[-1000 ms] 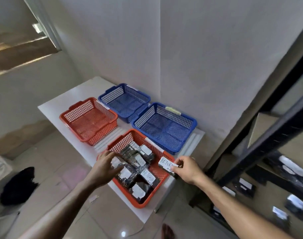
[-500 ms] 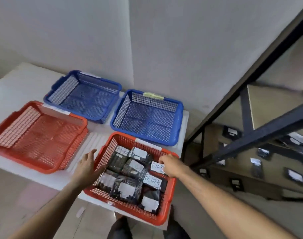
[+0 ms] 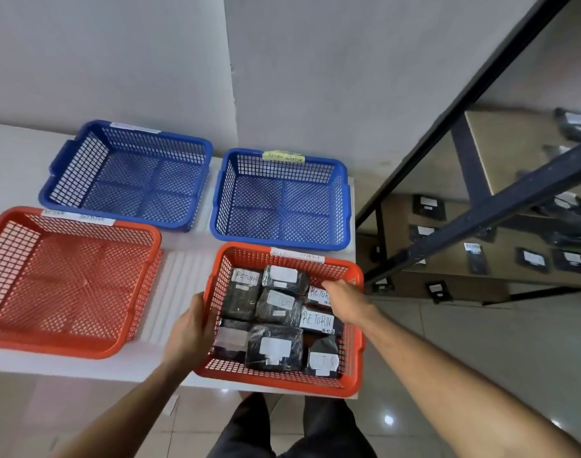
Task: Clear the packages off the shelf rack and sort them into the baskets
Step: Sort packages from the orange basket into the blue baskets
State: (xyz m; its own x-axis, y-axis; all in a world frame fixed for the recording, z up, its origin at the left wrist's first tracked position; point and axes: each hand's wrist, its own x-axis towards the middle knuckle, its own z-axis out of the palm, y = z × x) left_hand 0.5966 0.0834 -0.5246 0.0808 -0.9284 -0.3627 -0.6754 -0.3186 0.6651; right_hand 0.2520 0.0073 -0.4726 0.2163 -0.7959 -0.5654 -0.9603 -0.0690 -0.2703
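Note:
The near-right orange basket (image 3: 282, 385) holds several black packages (image 3: 275, 348) with white labels, some reading RETURN. My left hand (image 3: 191, 328) grips this basket's left rim, thumb inside. My right hand (image 3: 345, 299) is low inside the basket at its right wall, fingers on a RETURN-labelled package (image 3: 318, 294) that lies among the others. Three more baskets hold nothing: an orange basket (image 3: 84, 350) at the left, a blue basket (image 3: 170, 135) at the back left and a blue basket (image 3: 275, 242) at the back right with a yellow tag. More black packages (image 3: 427, 206) lie on the shelf rack (image 3: 480, 213) to the right.
All the baskets stand on a white table (image 3: 180, 285) set against a grey wall. The rack's black metal frame rises at the table's right end. Below is tiled floor (image 3: 447, 342), and my dark trousers show at the bottom.
My right hand brought the RETURN package from the basket's outer edge down into the orange basket. My left hand moved from the packages to the basket's left rim. The view swung right and down.

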